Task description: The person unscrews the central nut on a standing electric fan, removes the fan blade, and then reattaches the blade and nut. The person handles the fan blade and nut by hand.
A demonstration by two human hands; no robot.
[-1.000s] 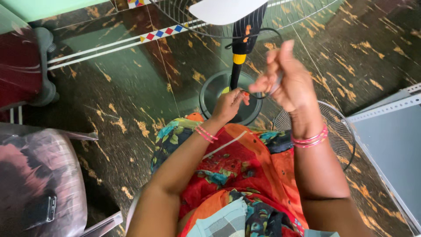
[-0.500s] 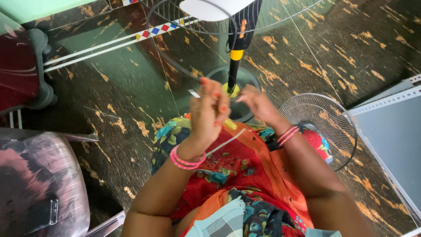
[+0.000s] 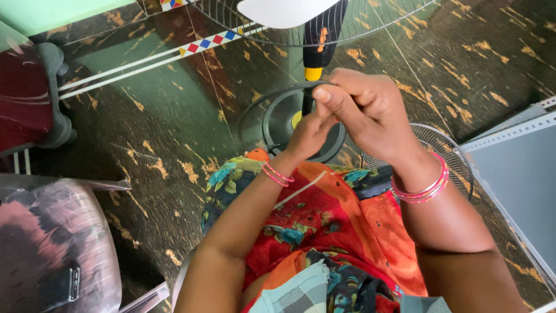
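Pinched shut on a black cord [image 3: 272, 98], right hand [image 3: 370, 113] uppermost. Left hand [image 3: 308, 136] just beneath, probably gripping too. Cord arcing leftward.

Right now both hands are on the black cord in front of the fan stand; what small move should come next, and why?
Probably draw the right hand a little further along the black cord while the left hand keeps pinching it. The cord hangs in a loose loop toward the fan's round base, so there seems to be slack to gather. How it ends beyond the fingers is hidden.
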